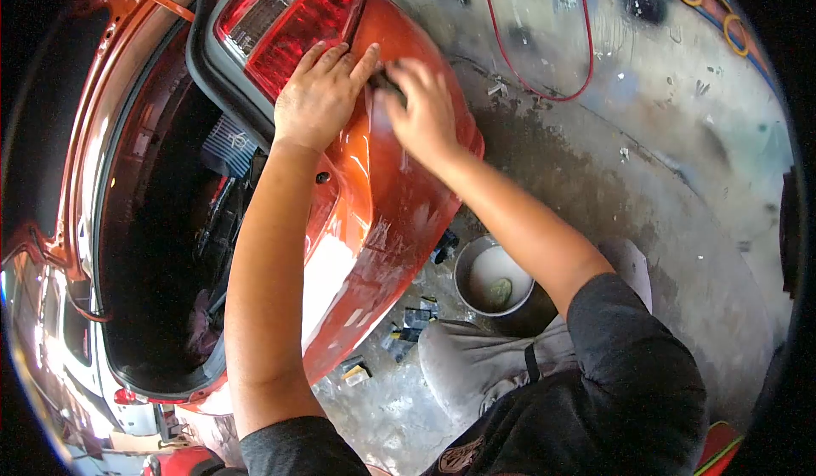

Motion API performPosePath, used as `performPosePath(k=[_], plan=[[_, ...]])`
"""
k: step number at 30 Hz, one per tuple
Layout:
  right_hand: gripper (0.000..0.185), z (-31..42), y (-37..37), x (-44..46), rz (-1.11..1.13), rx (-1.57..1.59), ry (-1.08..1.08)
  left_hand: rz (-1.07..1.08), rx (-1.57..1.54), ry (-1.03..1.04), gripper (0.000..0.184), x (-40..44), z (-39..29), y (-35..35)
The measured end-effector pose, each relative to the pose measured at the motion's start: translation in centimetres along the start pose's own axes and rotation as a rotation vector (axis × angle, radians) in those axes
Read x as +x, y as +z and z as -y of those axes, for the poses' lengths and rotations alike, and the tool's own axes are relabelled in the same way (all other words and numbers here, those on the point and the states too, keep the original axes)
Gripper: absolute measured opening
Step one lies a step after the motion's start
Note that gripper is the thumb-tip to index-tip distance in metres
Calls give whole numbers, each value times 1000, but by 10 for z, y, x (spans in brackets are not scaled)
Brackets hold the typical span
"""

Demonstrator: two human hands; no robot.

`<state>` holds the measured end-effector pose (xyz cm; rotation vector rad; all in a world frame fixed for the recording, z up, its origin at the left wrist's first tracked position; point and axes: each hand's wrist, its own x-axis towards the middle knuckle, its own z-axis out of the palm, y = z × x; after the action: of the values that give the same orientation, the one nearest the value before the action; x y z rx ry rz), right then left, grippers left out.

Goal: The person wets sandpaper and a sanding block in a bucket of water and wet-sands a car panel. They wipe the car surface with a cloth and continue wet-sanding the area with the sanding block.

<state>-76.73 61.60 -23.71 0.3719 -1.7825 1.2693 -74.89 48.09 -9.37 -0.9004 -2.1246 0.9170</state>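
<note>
My left hand [320,98] lies flat, fingers stretched, across the edge of a red and clear tail light [302,30] and the orange car panel [408,38] beside it. On the same panel, just right of the left fingertips, is my right hand [421,110]. Its fingers are bent and smeared by motion. Something small and dark [390,82] shows under them; its kind cannot be made out. Whitish, dull patches mark the panel below my hands. The rear opening [161,246] of the car is to the left.
A bucket [459,276] of cloudy water stands on the floor by my knee, with a greenish lump [499,292] in it. Dark scraps [406,336] litter the floor under the bumper. A red hose [544,95] loops across the stained floor [680,187].
</note>
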Motion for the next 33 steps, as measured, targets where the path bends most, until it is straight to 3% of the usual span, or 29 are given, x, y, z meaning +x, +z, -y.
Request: performPosePath(k=[1, 4, 5, 6, 8, 10, 14, 15, 19, 21, 23, 26, 27, 30, 33], plan=[[41, 2, 1, 15, -20, 72, 107, 15, 2, -4, 54, 0, -1, -2], [43, 16, -1, -21, -1, -21, 86, 21, 0, -8, 54, 2, 4, -2], [45, 18, -8, -44, 6, -29, -49, 27, 13, -6, 54, 2, 4, -3], [46, 19, -18, -54, 111, 10, -29, 31, 25, -6, 54, 2, 2, -4], [44, 1, -16, -29, 96, 16, -110, 45, 14, -13, 60, 2, 1, -3], [41, -14, 0, 12, -26, 10, -46, 41, -5, -27, 60, 1, 1, -1], [41, 5, -1, -15, -13, -31, 51, -24, 6, -40, 55, 2, 3, -2], [45, 9, -7, -41, 12, -62, -83, -51, 8, -55, 54, 3, 2, -1], [47, 0, -79, -115, 511, 101, -174, -42, 23, -106, 49, 4, -3, -5], [49, -21, -113, -143, 644, -7, -157, 5, 52, -110, 50, 8, -3, -7], [53, -51, -138, -169, 765, -30, -56, 92, 76, -109, 53, 8, -7, -10], [57, -100, -161, -193, 702, -8, 143, 114, 125, -33, 54, 11, -9, -12], [57, -114, -164, -195, 653, 20, 225, 198, 123, -29, 62, 13, -10, -12], [58, -139, -165, -187, 532, 61, 343, 377, 268, -106, 70, 25, -35, -6], [59, -145, -171, -166, 439, 109, 479, 314, 189, -359, 84, 30, -76, 32]])
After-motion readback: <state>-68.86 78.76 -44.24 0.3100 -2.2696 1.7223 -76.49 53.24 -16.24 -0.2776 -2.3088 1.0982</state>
